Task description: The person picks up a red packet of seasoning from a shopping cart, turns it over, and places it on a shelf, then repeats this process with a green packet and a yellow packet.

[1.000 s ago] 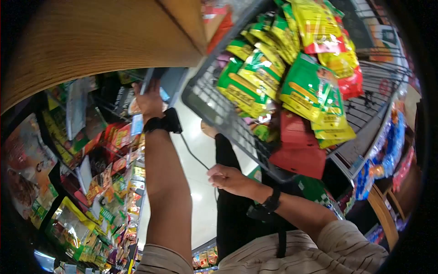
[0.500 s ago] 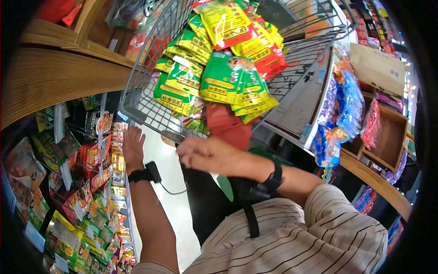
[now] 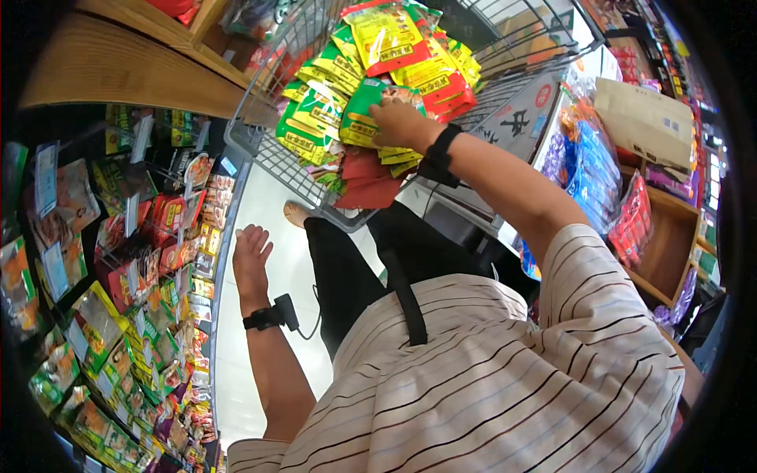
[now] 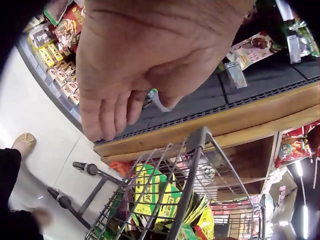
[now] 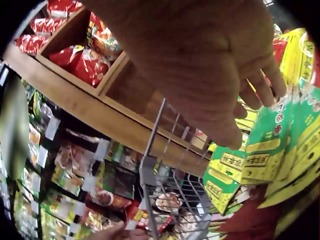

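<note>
Over the packets in the cart, my right hand (image 3: 402, 126) reaches down with bent fingers. Its fingertips are right at the top part of a green and yellow packet (image 3: 359, 122); I cannot tell whether they pinch it. In the right wrist view the same packet (image 5: 262, 142) lies below the fingers, with the thumb to its left. My left hand (image 3: 252, 260) hangs beside the shelf, fingers loosely extended, holding nothing. Several more green and yellow packets (image 3: 303, 134), yellow and red ones (image 3: 386, 35), and dark red packaging (image 3: 367, 185) are piled in the wire cart (image 3: 272, 150).
A display shelf (image 3: 223, 276) of hanging food packets runs along the left, under a wooden ledge (image 3: 142, 63). Boxes and bagged blue goods (image 3: 591, 173) stand on the right beside wooden bins (image 3: 666, 244). White floor (image 3: 244, 394) shows between shelf and legs.
My right hand has moved from the cart's near edge up and forward onto the packets inside. The left hand has come back from further along the shelf, toward the body.
</note>
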Motion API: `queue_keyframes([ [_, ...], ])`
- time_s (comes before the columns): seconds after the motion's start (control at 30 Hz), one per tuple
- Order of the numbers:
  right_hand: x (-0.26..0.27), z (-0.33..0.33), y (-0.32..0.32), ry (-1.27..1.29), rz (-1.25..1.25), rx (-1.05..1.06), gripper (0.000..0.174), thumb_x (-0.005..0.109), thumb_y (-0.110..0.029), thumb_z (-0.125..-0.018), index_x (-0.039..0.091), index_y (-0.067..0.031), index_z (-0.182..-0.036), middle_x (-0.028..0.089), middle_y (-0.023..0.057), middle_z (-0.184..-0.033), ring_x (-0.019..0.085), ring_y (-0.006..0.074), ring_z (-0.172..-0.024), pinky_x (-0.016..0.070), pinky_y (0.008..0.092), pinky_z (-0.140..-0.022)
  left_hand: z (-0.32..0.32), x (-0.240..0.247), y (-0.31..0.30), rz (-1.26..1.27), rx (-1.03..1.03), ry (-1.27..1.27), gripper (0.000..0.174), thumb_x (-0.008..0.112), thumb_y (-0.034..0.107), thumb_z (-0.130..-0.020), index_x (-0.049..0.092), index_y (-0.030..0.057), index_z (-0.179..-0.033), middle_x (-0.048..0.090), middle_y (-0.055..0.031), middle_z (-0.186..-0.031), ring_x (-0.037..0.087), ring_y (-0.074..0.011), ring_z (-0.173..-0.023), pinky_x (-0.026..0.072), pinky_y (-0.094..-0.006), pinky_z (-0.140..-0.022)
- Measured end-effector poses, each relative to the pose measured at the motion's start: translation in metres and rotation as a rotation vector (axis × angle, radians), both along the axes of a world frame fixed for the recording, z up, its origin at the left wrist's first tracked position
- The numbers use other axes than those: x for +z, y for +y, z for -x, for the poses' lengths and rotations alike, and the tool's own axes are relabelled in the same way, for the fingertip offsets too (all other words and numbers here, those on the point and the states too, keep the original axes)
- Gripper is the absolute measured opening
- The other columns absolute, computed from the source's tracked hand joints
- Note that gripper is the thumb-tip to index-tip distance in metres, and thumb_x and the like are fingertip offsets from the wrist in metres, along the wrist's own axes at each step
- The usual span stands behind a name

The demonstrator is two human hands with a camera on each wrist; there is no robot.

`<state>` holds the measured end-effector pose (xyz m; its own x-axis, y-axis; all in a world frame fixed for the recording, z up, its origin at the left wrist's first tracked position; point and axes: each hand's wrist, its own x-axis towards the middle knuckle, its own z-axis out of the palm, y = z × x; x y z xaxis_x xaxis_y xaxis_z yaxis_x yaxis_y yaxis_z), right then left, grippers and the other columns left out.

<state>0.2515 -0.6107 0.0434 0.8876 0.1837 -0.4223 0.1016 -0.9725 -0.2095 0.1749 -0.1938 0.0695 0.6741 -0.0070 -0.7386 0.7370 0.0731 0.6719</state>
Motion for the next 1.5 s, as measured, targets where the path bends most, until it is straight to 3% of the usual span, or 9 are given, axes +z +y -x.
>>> queue_keyframes([
  [0.23, -0.009, -0.010, 0.027, 0.145, 0.274, -0.045, 0.079, 0.081, -0.045, -0.071, 0.053, -0.0020, -0.131, 0.052, 0.0276, -0.134, 0.050, 0.0458, -0.125, 0.0436, 0.0613, -0.097, 0.040, 0.034, 0.007, -0.059, 0.108, -0.036, 0.082, 0.041, 0.058, -0.099, 0.034, -0.0113, -0.143, 0.047, -0.0286, -0.140, 0.051, -0.0354, -0.128, 0.0422, -0.0435, -0.106],
  [0.33, -0.020, -0.013, 0.033, 0.103, 0.336, -0.050, 0.076, 0.076, -0.043, -0.075, 0.051, -0.0012, -0.133, 0.051, 0.0284, -0.135, 0.049, 0.0467, -0.125, 0.0433, 0.0622, -0.097, 0.052, 0.045, 0.004, -0.087, 0.150, -0.029, 0.078, 0.041, 0.056, -0.100, 0.038, -0.0105, -0.141, 0.050, -0.0274, -0.137, 0.054, -0.0340, -0.124, 0.0446, -0.0428, -0.104],
  [0.53, -0.025, -0.026, 0.034, 0.298, 0.228, -0.022, 0.054, 0.067, -0.038, -0.081, 0.063, -0.0048, -0.124, 0.061, 0.0238, -0.125, 0.057, 0.0450, -0.117, 0.0485, 0.0603, -0.091, 0.059, 0.056, 0.002, -0.099, 0.191, -0.007, 0.072, 0.041, 0.053, -0.102, 0.042, -0.0094, -0.138, 0.055, -0.0239, -0.130, 0.059, -0.0313, -0.117, 0.0485, -0.0409, -0.098],
  [0.63, -0.013, -0.033, 0.026, 0.443, 0.128, 0.148, 0.048, 0.066, -0.037, -0.081, 0.068, -0.0086, -0.119, 0.065, 0.0188, -0.121, 0.062, 0.0417, -0.112, 0.0507, 0.0571, -0.089, 0.059, 0.063, -0.001, -0.081, 0.178, -0.040, 0.071, 0.041, 0.053, -0.102, 0.044, -0.0090, -0.136, 0.057, -0.0225, -0.126, 0.060, -0.0301, -0.113, 0.0496, -0.0400, -0.096],
  [0.73, 0.004, -0.033, 0.027, 0.413, 0.112, 0.038, 0.047, 0.065, -0.038, -0.083, 0.068, -0.0104, -0.120, 0.063, 0.0170, -0.125, 0.061, 0.0383, -0.114, 0.0514, 0.0533, -0.090, 0.057, 0.065, -0.002, -0.079, 0.175, -0.049, 0.070, 0.042, 0.053, -0.101, 0.046, -0.0089, -0.135, 0.058, -0.0220, -0.124, 0.061, -0.0290, -0.111, 0.0505, -0.0390, -0.094],
  [0.87, -0.038, -0.017, 0.033, 0.161, 0.354, -0.039, 0.048, 0.063, -0.037, -0.086, 0.063, -0.0108, -0.126, 0.054, 0.0175, -0.132, 0.053, 0.0402, -0.121, 0.0515, 0.0590, -0.081, 0.058, 0.070, -0.002, -0.079, 0.154, -0.039, 0.069, 0.042, 0.052, -0.101, 0.047, -0.0088, -0.133, 0.059, -0.0212, -0.122, 0.062, -0.0283, -0.109, 0.0514, -0.0384, -0.093],
  [0.97, -0.045, -0.014, 0.038, 0.165, 0.443, -0.053, 0.049, 0.062, -0.035, -0.087, 0.059, -0.0118, -0.130, 0.052, 0.0173, -0.133, 0.052, 0.0403, -0.119, 0.0501, 0.0618, -0.077, 0.062, 0.069, 0.003, -0.078, 0.135, -0.042, 0.068, 0.043, 0.052, -0.101, 0.047, -0.0085, -0.132, 0.060, -0.0203, -0.121, 0.063, -0.0277, -0.107, 0.0521, -0.0379, -0.091],
  [1.37, -0.068, -0.017, 0.040, 0.129, 0.561, 0.019, 0.046, 0.054, -0.037, -0.091, 0.058, -0.0082, -0.127, 0.056, 0.0171, -0.124, 0.055, 0.0399, -0.111, 0.0485, 0.0616, -0.075, 0.064, 0.070, 0.014, -0.075, 0.166, -0.020, 0.063, 0.047, 0.048, -0.101, 0.050, -0.0074, -0.130, 0.063, -0.0182, -0.115, 0.064, -0.0260, -0.104, 0.0532, -0.0373, -0.089],
  [1.5, -0.066, -0.016, 0.041, 0.118, 0.531, 0.046, 0.044, 0.058, -0.036, -0.089, 0.061, -0.0081, -0.124, 0.058, 0.0177, -0.122, 0.056, 0.0406, -0.111, 0.0497, 0.0600, -0.074, 0.068, 0.069, 0.021, -0.070, 0.190, -0.007, 0.062, 0.047, 0.047, -0.101, 0.050, -0.0077, -0.130, 0.063, -0.0180, -0.115, 0.064, -0.0264, -0.104, 0.0531, -0.0373, -0.089],
])
